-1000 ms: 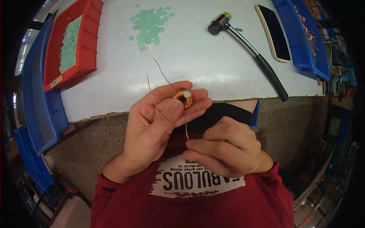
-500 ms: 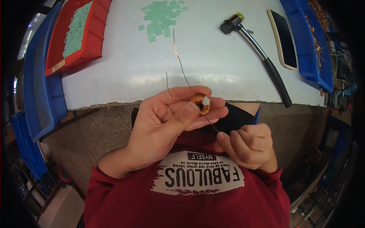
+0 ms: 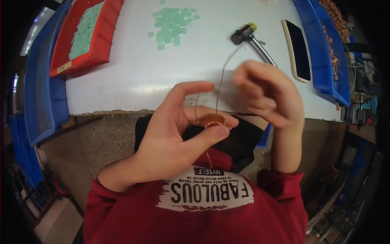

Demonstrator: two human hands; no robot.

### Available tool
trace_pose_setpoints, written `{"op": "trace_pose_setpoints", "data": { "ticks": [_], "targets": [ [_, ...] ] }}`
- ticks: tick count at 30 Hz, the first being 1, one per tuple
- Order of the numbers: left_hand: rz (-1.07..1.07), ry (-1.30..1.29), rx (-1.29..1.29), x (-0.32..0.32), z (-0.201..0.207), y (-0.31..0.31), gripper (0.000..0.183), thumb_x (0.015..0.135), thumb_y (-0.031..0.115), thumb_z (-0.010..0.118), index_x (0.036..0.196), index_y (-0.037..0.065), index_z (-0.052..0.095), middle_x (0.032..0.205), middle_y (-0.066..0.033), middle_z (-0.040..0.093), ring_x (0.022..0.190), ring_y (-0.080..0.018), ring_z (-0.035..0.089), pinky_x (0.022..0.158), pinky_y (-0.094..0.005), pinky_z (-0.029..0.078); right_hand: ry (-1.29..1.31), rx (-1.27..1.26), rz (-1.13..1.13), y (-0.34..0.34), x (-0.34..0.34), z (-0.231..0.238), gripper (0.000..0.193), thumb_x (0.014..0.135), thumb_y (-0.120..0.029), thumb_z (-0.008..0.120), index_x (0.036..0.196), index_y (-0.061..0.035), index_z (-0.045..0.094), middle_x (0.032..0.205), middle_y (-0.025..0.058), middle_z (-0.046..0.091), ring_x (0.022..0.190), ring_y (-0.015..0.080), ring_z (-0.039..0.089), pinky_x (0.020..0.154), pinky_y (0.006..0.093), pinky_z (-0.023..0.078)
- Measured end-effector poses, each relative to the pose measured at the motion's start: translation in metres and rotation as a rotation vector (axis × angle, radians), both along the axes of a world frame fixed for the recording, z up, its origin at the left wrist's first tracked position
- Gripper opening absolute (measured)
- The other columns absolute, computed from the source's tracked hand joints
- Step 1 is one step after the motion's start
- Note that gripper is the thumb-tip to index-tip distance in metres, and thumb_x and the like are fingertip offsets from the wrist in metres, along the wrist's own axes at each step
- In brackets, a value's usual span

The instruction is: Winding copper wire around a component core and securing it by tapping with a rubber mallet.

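Coil (image 3: 214, 120) sits pinched in the left hand (image 3: 170, 130) near the tabletop (image 3: 130, 77), while the right hand (image 3: 268, 93), blurred and seemingly empty, has released the lower wire (image 3: 209, 157) and risen beside the taller wire (image 3: 218, 91), so the left alone steadies everything.

The wire-wound ring (image 3: 214, 120) is coppery orange-brown, its turns making fine, close stripes; its long far lead (image 3: 219, 86) runs reddish brown, paling to silvery grey toward the tip. The counter (image 3: 130, 77) is greyish white with a mottled brown near edge. On the far side lie pale mint-green squares (image 3: 170, 25), and more of that green fills the bright red tray (image 3: 102, 40) at left. Blue trays (image 3: 45, 81) flank both sides, copper-orange scraps (image 3: 335, 69) showing at right. The hammer (image 3: 243, 34) is black-headed, yellow-capped and silver-shafted; the phone (image 3: 297, 51) black within cream. The sweatshirt (image 3: 195, 223) is deep red, its ragged white print (image 3: 207, 191) black-lettered
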State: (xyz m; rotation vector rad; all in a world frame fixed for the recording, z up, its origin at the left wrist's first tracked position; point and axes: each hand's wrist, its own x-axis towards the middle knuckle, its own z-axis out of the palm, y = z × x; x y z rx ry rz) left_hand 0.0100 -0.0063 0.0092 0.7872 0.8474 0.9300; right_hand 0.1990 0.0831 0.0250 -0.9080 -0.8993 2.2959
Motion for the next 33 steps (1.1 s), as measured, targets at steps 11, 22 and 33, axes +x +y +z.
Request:
{"op": "trace_pose_setpoints", "data": {
  "ticks": [11,22,33],
  "targets": [
    [-0.114,0.066,-0.033,0.007,-0.004,-0.003,0.042,0.085,-0.003,0.061,0.117,-0.002,0.033,0.099,-0.0178,0.065,0.101,-0.0206,0.062,0.090,-0.0315,0.047,-0.056,0.255,0.561,0.021,-0.021,-0.011,0.017,0.074,-0.006,0.074,0.086,0.0050,0.070,0.073,0.0048,0.058,0.069,0.0118,0.054,0.063,0.0230,0.042],
    [-0.007,0.083,0.074,0.001,-0.012,-0.005,0.043,0.082,-0.003,0.066,0.082,0.011,0.025,0.094,-0.0232,0.064,0.100,-0.0219,0.062,0.093,-0.0352,0.046,-0.333,0.550,0.043,0.001,0.011,-0.012,0.014,0.080,-0.012,0.070,0.077,0.0018,0.068,0.069,-0.0004,0.054,0.063,0.0064,0.047,0.056,0.0210,0.033],
    [-0.125,0.180,0.173,0.006,0.001,0.000,0.034,0.082,-0.004,0.062,0.085,0.007,0.030,0.093,-0.0173,0.064,0.100,-0.0172,0.062,0.088,-0.0297,0.045,-0.478,0.692,0.340,0.015,-0.004,0.027,0.011,0.079,-0.006,0.069,0.072,0.0028,0.066,0.067,0.0016,0.051,0.060,0.0077,0.044,0.056,0.0230,0.035]
  ]
}}
